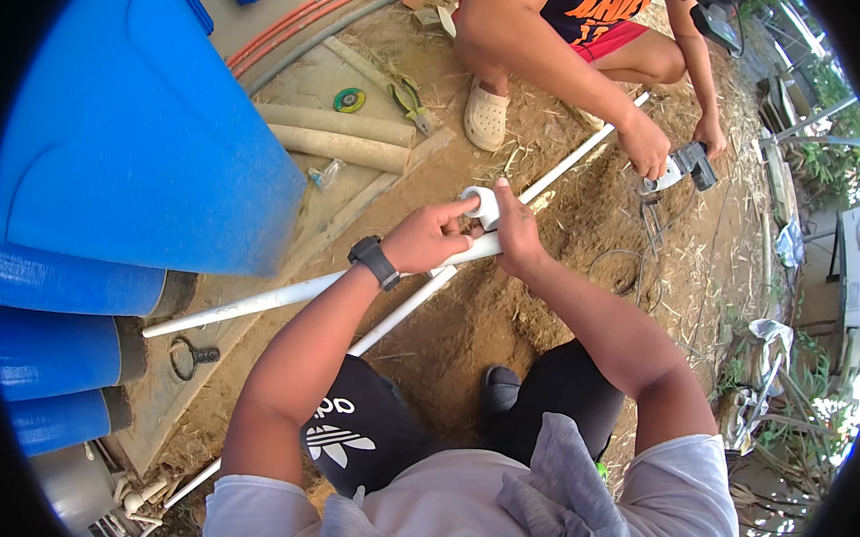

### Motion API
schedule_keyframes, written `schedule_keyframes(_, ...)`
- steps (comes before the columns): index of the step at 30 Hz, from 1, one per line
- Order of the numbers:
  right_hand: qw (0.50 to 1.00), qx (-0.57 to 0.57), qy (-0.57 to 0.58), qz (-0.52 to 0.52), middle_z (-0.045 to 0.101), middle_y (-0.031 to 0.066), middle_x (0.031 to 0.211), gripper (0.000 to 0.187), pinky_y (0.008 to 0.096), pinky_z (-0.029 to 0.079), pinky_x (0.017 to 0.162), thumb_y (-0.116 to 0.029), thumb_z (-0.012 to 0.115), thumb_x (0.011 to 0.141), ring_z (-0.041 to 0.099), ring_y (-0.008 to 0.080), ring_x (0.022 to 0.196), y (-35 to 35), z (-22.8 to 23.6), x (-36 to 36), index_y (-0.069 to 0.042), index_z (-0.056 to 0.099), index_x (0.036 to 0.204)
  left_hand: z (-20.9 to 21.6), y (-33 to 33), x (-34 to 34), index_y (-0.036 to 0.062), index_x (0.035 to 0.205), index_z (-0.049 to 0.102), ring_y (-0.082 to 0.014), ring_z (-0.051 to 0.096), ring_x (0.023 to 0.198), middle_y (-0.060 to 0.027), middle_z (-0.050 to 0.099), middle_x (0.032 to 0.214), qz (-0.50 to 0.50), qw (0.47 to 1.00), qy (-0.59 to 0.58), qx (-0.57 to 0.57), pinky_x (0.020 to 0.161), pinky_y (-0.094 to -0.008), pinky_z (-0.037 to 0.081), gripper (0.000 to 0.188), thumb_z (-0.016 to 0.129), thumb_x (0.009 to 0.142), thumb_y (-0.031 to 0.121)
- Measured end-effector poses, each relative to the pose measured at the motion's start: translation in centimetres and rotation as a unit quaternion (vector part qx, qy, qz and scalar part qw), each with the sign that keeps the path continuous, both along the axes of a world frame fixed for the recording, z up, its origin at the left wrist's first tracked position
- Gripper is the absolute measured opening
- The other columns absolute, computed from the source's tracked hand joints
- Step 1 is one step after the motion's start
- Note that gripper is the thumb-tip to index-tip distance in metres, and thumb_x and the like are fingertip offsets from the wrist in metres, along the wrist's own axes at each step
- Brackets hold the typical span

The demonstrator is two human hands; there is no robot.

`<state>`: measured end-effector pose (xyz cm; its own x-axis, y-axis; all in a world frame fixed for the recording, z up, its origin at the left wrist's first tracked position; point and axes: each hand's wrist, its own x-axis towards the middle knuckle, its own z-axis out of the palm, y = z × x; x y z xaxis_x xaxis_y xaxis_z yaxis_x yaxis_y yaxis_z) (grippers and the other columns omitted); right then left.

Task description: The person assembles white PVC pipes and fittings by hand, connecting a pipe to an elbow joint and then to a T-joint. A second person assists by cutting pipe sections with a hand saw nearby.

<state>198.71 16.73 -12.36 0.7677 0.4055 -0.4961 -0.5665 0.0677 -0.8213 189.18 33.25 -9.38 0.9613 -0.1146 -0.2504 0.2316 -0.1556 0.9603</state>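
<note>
"Where is the white fitting [488,210] held?"
"Beside the white pipe [304,290], in the right grip [516,232]; its rim is touched by the left grip [431,238], whose closure cannot be told."
"And room?"
"Leftward, it is bounded by the blue barrel [158,132]; below, bare soil [500,310] is exposed."

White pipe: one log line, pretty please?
Left hand: touching white fitting; right hand: gripping white fitting; white pipe: at both hands; co-worker: handling power tool

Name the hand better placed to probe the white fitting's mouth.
Probably the left hand: its index finger reaches the white fitting at its open rim; the right hand flanks its outer side.
</note>
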Motion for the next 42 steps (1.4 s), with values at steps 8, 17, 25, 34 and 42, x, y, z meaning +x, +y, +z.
schedule_keyframes(8,0.999,-0.037,0.006,0.013,0.065,0.0098,0.082,0.050,0.0349,0.056,0.053,-0.049,0.051,0.108,0.065,0.0204,0.059,-0.3,-0.7,0.3,-0.001,0.062,0.109,-1.3,1.9,-0.1,0.0093,0.134,0.068,-0.0236,0.065,0.073,-0.0095,0.067,0.085,-0.041,0.923,-0.203,0.323,0.071,-0.0379,0.053,0.045,0.074,0.093,0.026)
schedule_keyframes(17,0.999,-0.046,0.006,0.009,0.065,0.0104,0.084,0.053,0.0351,0.058,0.055,-0.049,0.051,0.108,0.066,0.0210,0.061,0.3,0.4,-0.3,0.003,0.062,0.115,-1.3,-0.1,0.8,0.0087,0.092,0.075,-0.0260,0.070,0.078,-0.0095,0.070,0.092,0.194,0.914,-0.199,0.297,0.070,-0.0383,0.055,0.032,0.084,0.083,0.038)
schedule_keyframes(25,0.997,-0.069,0.014,0.013,0.064,0.0103,0.086,0.049,0.0345,0.059,0.058,-0.044,0.052,0.109,0.066,0.0205,0.064,-0.2,0.3,-0.6,0.003,0.063,0.112,-0.2,0.3,3.1,0.0119,0.094,0.075,-0.0273,0.071,0.082,-0.0050,0.071,0.096,0.116,0.894,-0.124,0.414,0.072,-0.0391,0.057,0.030,0.087,0.077,0.034)
schedule_keyframes(34,0.996,-0.074,0.035,-0.022,0.065,0.0140,0.091,0.051,0.0384,0.061,0.060,-0.046,0.054,0.107,0.068,0.0237,0.065,-0.9,0.0,0.3,0.003,0.063,0.116,-0.6,1.3,3.5,0.0103,0.111,0.075,-0.0230,0.071,0.092,-0.0072,0.073,0.108,0.224,0.754,-0.450,0.422,0.075,-0.0385,0.058,0.026,0.076,0.086,0.015)
schedule_keyframes(42,0.997,-0.074,0.014,-0.019,0.066,0.0151,0.091,0.058,0.0399,0.061,0.060,-0.052,0.050,0.107,0.069,0.0251,0.066,-0.8,-1.0,1.0,0.004,0.063,0.117,1.7,-0.8,2.3,0.0028,0.105,0.075,-0.0094,0.067,0.060,-0.0066,0.078,0.091,0.205,0.975,-0.023,0.080,0.058,-0.0260,0.053,0.020,0.072,0.099,0.022)
